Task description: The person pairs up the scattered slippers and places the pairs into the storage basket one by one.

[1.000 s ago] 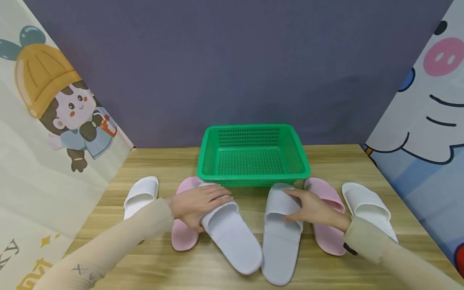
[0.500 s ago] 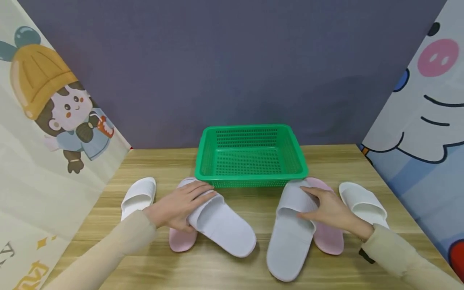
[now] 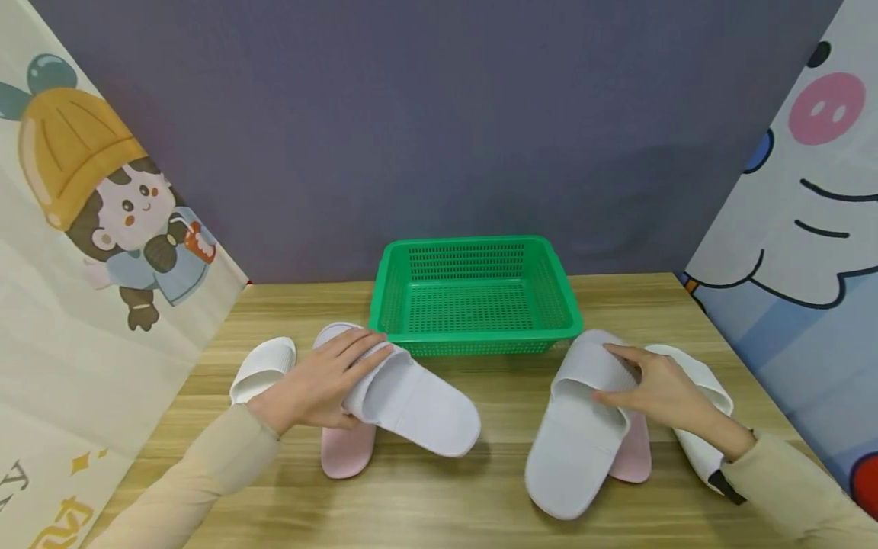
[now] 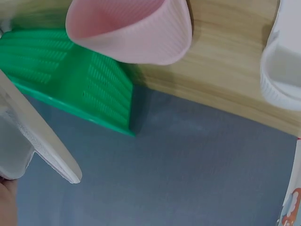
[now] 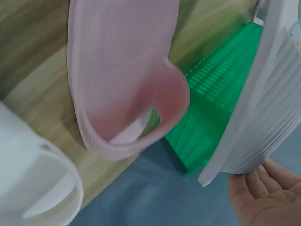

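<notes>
My left hand grips a pale grey slide slipper across its strap, the sole slanting down to the right. This slipper overlaps a pink slipper in the head view; the left wrist view shows it raised clear of the table. On the other side, my right hand pinches the strap edge of a matching pale grey slipper, its heel pointing down-left. Beneath it lies a second pink slipper, mostly hidden in the head view but plain in the right wrist view.
A green plastic basket stands at the back middle, against the dark wall. White slippers rest at both outer sides, one at left behind my left wrist and one at right partly behind my right hand. Wood-grain table lies between.
The two pale grey slippers have moved apart: the left one went left and upward, turning flatter, the right one went right over the pink slipper. Both stay in my hands.
</notes>
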A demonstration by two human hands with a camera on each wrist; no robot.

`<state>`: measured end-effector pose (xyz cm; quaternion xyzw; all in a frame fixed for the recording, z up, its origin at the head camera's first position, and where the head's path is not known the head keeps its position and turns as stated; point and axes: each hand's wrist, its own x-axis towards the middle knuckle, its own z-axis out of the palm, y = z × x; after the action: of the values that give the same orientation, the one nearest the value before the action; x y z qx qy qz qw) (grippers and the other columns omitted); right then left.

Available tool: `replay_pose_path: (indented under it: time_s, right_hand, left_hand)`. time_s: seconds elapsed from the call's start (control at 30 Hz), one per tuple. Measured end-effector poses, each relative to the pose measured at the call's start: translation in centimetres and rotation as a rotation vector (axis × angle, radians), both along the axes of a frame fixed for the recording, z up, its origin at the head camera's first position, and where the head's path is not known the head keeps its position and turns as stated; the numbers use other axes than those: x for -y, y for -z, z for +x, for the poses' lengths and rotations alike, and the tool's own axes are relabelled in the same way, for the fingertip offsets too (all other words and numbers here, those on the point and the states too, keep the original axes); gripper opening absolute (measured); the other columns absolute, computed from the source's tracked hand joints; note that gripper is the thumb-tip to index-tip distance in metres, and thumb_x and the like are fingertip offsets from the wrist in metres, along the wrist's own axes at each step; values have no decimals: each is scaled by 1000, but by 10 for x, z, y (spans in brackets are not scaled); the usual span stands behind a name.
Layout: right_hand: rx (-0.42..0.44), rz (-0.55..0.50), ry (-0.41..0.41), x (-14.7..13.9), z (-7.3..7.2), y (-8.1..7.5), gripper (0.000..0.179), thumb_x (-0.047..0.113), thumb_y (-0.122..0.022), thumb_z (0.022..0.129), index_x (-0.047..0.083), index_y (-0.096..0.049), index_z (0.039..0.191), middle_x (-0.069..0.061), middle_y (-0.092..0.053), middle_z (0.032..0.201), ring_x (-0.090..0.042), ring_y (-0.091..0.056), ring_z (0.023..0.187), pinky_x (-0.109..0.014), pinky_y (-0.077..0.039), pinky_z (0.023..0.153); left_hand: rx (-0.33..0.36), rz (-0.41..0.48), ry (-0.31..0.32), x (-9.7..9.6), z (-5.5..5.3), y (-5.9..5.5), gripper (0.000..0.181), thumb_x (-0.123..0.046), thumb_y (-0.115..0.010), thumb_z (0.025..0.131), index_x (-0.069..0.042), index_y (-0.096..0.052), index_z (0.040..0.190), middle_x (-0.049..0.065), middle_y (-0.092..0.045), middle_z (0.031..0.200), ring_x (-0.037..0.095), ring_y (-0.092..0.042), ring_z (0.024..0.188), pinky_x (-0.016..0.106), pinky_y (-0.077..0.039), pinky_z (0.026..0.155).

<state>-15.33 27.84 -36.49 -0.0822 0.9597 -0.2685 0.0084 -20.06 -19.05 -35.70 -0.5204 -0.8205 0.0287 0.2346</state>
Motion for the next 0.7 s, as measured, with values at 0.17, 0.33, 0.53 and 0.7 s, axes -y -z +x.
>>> replay_pose_path:
  time_s: [0.17, 0.33, 0.53, 0.7]
  right_hand:
    - [-7, 27, 29, -9, 2, -11, 88, 52, -71, 69, -2, -44, 133, -32, -51, 122, -30, -55, 86, -33, -47, 65]
    - [-5, 0, 38, -17, -2, -22, 90, 50, -71, 71, -4, -39, 135, -33, -46, 127, -33, -53, 89, -31, -44, 63]
    - [-59, -69, 59, -20, -12, -33, 88, 44, -72, 72, -5, -37, 136, -36, -37, 134, -49, -46, 112, -48, -48, 76]
    - [-164, -64, 104, -19, -19, -41, 84, 44, -74, 71, -3, -43, 133, -34, -52, 119, -43, -54, 99, -44, -47, 70]
  left_hand:
    - [-25, 14, -3, -3, -4, -6, 109, -52, -78, 45, -3, -39, 134, 15, -47, 132, 31, -43, 121, 40, -33, 106]
    - [-55, 57, -2, -6, -11, -13, 109, -50, -80, 43, -2, -41, 133, 16, -48, 131, 32, -44, 120, 42, -35, 104]
    - [-98, 108, -31, -8, -19, -20, 108, -48, -81, 43, -1, -42, 132, 18, -49, 129, 34, -45, 119, 43, -36, 104]
    - [-148, 159, -75, -10, -25, -23, 109, -46, -83, 41, 0, -43, 131, 21, -50, 128, 36, -45, 118, 44, -37, 103]
